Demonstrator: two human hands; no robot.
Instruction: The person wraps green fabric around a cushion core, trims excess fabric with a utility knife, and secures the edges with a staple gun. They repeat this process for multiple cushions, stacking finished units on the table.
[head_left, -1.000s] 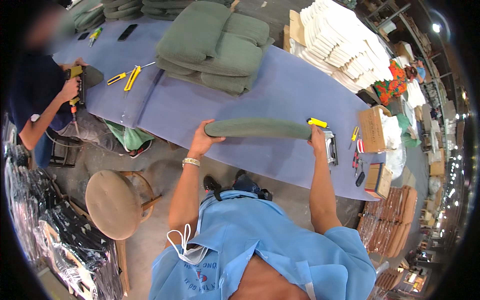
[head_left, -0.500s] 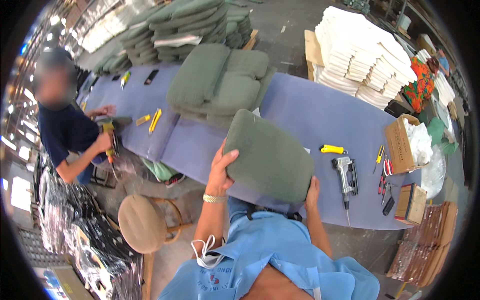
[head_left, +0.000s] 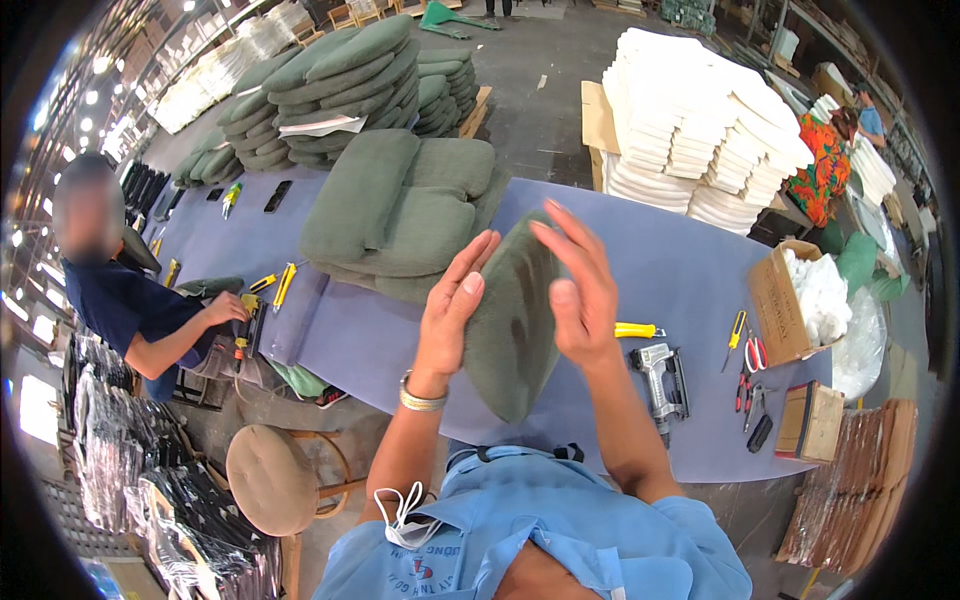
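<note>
A dark green padded cushion (head_left: 508, 330) stands tilted on its narrow edge in front of me, pressed between my two palms. My left hand (head_left: 452, 310) lies along its left face, fingers pointing up and a metal band round the wrist. On the opposite side is my right hand (head_left: 583, 290), its fingers stretched toward the cushion's upper end and its thumb raised. Just beyond, a stack of similar green cushions (head_left: 400, 200) rests on the blue-covered table (head_left: 600, 240). Right of my right hand lie a yellow-handled tool (head_left: 638, 330) and a grey air stapler (head_left: 660, 385).
Cutters, red-handled scissors (head_left: 755, 352) and pliers lie near a cardboard box (head_left: 790, 310) on the right. White padding (head_left: 690, 130) is piled beyond the table. At the left a co-worker (head_left: 160, 310) handles a stapler. A round stool (head_left: 275, 480) stands left of me.
The cushion has turned from lying broad side up to standing on edge. My hands have moved from its ends to its two faces. The co-worker's hand has lowered with the stapler.
</note>
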